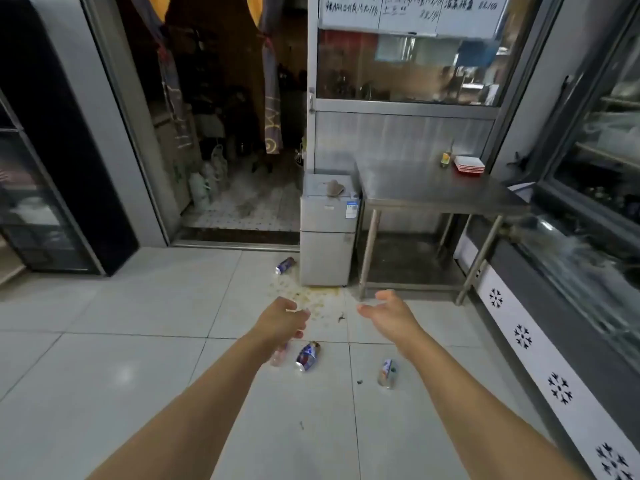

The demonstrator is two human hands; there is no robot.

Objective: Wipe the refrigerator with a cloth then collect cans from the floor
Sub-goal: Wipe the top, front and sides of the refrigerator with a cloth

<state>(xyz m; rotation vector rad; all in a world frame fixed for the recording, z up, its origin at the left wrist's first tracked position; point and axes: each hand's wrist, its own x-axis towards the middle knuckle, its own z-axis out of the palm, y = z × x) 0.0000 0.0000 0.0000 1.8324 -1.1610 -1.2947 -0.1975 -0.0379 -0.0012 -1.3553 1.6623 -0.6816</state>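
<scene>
Blue cans [307,356] lie on floor [138,375].

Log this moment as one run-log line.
stage: approach | left hand: open, empty | right hand: open, empty | cloth: on small refrigerator | cans: lying on floor | spill: before refrigerator

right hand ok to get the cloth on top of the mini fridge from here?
Probably not yet. The right hand is open and empty, but the cloth lies on the mini fridge well beyond it. Nothing blocks the way; only spill on the floor lies between.
</scene>
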